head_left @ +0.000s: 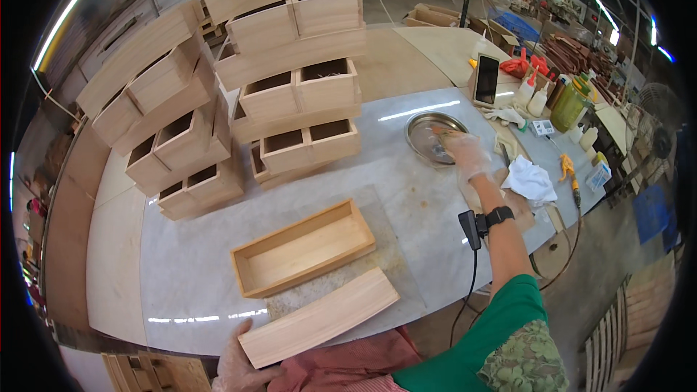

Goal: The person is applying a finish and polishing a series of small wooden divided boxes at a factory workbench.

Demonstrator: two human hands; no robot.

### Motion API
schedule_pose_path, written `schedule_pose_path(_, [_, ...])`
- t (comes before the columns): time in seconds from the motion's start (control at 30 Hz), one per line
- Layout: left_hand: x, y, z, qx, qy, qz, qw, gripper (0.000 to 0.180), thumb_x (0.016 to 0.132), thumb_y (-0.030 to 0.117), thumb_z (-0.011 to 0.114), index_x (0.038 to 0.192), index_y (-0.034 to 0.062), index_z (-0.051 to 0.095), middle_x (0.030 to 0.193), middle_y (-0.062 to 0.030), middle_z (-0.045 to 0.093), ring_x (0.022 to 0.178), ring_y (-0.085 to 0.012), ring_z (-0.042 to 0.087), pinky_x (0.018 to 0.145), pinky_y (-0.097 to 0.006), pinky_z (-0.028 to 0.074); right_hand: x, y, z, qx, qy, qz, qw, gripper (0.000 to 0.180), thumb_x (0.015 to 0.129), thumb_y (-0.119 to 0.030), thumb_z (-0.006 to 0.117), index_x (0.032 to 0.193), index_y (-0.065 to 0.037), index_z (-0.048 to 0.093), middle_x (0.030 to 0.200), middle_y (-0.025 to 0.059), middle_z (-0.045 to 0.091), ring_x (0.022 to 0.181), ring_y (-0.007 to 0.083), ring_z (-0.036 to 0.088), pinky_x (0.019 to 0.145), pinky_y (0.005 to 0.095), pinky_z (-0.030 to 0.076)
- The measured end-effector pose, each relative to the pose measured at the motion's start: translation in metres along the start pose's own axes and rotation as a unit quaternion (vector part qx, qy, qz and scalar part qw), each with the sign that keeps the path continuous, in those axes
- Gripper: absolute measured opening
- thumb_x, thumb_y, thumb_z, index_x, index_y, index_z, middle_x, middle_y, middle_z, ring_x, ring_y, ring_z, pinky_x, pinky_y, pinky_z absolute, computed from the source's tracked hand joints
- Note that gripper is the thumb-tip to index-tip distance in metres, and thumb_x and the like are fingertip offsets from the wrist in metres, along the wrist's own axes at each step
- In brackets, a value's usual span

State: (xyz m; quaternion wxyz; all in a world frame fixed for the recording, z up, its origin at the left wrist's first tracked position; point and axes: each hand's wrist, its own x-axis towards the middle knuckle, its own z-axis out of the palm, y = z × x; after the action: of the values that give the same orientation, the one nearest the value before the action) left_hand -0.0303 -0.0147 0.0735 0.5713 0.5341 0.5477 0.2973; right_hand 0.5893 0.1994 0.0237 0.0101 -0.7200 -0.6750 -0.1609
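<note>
Head view: right hand (466,154) outstretched at dish (417,136), grip unclear; left hand (234,364) clasping board (319,317).

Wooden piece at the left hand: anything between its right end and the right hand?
Nothing visible. From the right hand at the metal dish to the right end of the wooden piece, gripped by the left hand, only tabletop shows; the open wooden box lies left of that line.

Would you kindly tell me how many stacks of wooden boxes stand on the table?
2: the left-hand stack is toward the far left of the table, and the right-hand stack stands just beside it. More could be hidden behind them.
</note>
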Motion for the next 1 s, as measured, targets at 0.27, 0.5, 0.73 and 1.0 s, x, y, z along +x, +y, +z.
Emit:
schedule_pose_path(0.27, [0.024,-0.02,0.036,-0.059,0.025,0.034,0.997,0.089,0.07,0.012,0.097,0.14,-0.0012,0.046,0.123,-0.0118,0.067,0.114,-0.0221,0.066,0.102,-0.037,0.054,-0.104,-0.056,-0.046,0.387,0.175,-0.033,0.904,0.032,0.09,-0.017,0.072,0.121,-0.01,0.071,0.111,0.0162,0.072,0.099,0.0303,0.069,0.084,0.0388,0.056])
schedule_pose_path(0.5, [0.036,-0.046,0.045,0.112,0.04,0.194,0.974,0.082,0.072,0.014,0.097,0.137,-0.0028,0.048,0.126,-0.0128,0.067,0.117,-0.0199,0.064,0.104,-0.034,0.053,-0.168,-0.165,-0.125,0.564,0.034,-0.11,0.818,0.024,0.095,-0.024,0.067,0.114,-0.011,0.074,0.101,0.018,0.073,0.089,0.0321,0.069,0.074,0.0373,0.056])
schedule_pose_path(0.73, [0.035,-0.032,0.049,-0.007,0.017,0.158,0.987,0.078,0.075,0.015,0.095,0.135,-0.0042,0.05,0.129,-0.0136,0.066,0.12,-0.021,0.063,0.105,-0.034,0.051,-0.197,-0.316,-0.178,0.238,0.038,-0.31,0.92,0.012,0.098,-0.018,0.059,0.093,-0.008,0.063,0.074,0.0097,0.062,0.063,0.0275,0.065,0.049,0.0427,0.051])
schedule_pose_path(1.0, [0.03,-0.033,0.047,-0.048,-0.005,0.174,0.984,0.076,0.078,0.021,0.094,0.137,-0.0028,0.051,0.129,-0.0139,0.064,0.121,-0.0248,0.062,0.107,-0.036,0.048,-0.16,-0.21,-0.123,0.076,0.079,-0.092,0.99,0.013,0.094,-0.015,0.058,0.101,-0.006,0.064,0.073,0.0095,0.062,0.059,0.0277,0.061,0.053,0.0437,0.052])
